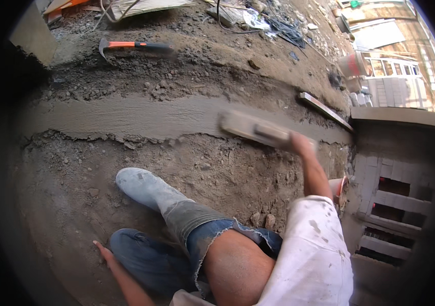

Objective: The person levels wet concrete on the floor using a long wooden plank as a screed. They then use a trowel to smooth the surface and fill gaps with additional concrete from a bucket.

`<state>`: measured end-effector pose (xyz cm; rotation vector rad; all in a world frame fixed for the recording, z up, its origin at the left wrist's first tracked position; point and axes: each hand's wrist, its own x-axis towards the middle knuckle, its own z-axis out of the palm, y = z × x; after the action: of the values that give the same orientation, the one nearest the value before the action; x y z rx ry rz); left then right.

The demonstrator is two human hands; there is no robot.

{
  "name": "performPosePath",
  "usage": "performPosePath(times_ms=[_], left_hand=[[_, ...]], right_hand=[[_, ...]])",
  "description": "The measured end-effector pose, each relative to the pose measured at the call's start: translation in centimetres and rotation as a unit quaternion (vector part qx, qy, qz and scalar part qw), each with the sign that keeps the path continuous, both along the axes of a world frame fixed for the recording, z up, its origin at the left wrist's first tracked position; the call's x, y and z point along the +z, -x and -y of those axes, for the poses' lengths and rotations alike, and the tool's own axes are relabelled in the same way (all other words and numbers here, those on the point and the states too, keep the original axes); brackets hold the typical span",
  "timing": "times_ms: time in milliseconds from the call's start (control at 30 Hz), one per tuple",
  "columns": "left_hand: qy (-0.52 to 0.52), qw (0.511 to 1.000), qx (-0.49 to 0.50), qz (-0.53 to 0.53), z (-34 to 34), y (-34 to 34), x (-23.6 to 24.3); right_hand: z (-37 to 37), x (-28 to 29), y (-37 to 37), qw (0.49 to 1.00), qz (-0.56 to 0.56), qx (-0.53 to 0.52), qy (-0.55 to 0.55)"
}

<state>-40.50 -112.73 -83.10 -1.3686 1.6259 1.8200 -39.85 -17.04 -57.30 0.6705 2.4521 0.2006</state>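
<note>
My right hand [303, 144] is closed on a wooden hand float [240, 125], which is smeared by motion. The float lies over the right part of a long strip of wet grey mortar [136, 118] that runs across the dirt. Fine streaks mark the strip's surface, and its near edge is ragged. Beside my bent knee at the lower left, my left hand [105, 253] is low by the ground with a finger stretched out. It is partly hidden and I see nothing in it.
A hammer [135, 45] with an orange and black handle lies beyond the strip. A straight bar [325, 110] rests at its right end. Buckets [354, 65] stand at the far right, near a block wall [396, 199]. Another bucket [337, 186] is behind my right arm.
</note>
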Motion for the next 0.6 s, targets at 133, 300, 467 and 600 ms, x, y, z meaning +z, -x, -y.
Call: performPosePath(times_ms=[133, 300, 467, 600], left_hand=[[0.370, 0.882, 0.037, 0.288, -11.3, 2.3, 4.8], [0.351, 0.890, -0.043, 0.287, -13.4, 3.9, 7.4], [0.380, 0.883, -0.044, 0.272, -12.7, 4.7, 9.1], [0.401, 0.873, -0.065, 0.270, -12.0, 4.8, 7.9]], right_hand=[[-4.5, 12.3, -11.1, 0.996, -0.070, -0.031, -0.046], [1.5, 16.0, -5.4, 0.992, -0.108, 0.060, 0.028], [16.6, 12.3, 12.7, 0.976, -0.104, 0.128, 0.144], [24.9, 3.9, 22.6, 0.943, -0.114, 0.219, 0.225]])
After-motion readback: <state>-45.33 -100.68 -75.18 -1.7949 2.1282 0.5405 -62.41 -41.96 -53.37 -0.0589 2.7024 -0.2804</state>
